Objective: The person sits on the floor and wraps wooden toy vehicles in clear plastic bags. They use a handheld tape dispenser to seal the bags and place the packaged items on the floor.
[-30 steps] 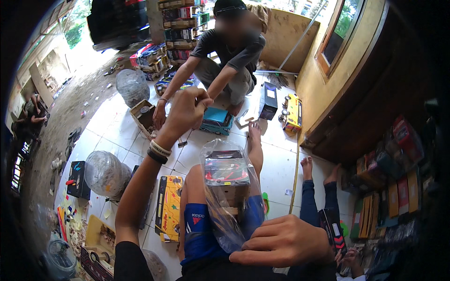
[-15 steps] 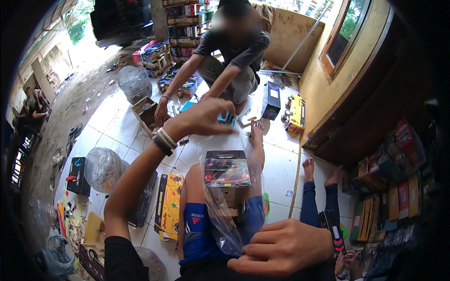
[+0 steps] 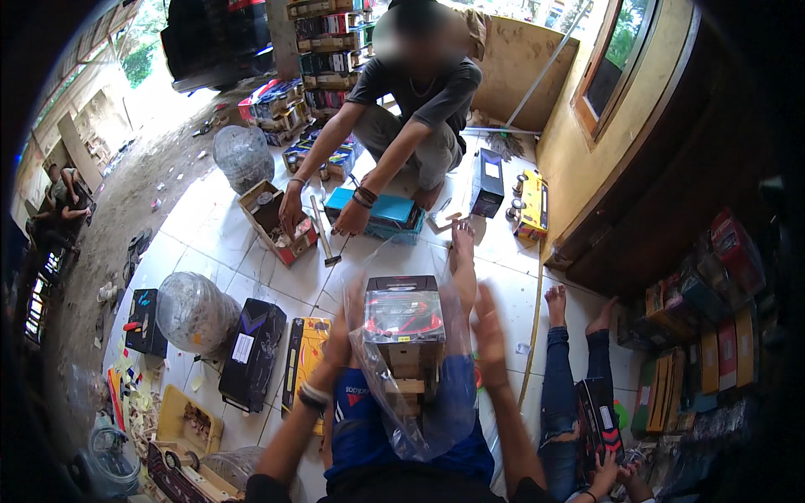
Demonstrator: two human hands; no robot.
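Observation:
A boxy wooden toy vehicle with a black and red printed end stands between my legs. Loose clear plastic film, shaped like a bag, surrounds it and hangs toward my lap. My left hand is beside the film's left side, its fingers smeared by motion; whether it touches the film I cannot tell. On the other side, my right hand is raised with fingers stretched out, blurred, holding nothing and apart from the toy.
Across from me a person crouches over a turquoise toy vehicle, a hammer and a wooden box. Black and yellow toy vehicles lie left. Plastic-wrapped bundles stand nearby. Another person sits at right holding a black toy.
My left hand has dropped from above the toy to its left side. My right hand has let go of the film's near end and moved up to the right. The crouching person's hands have shifted.

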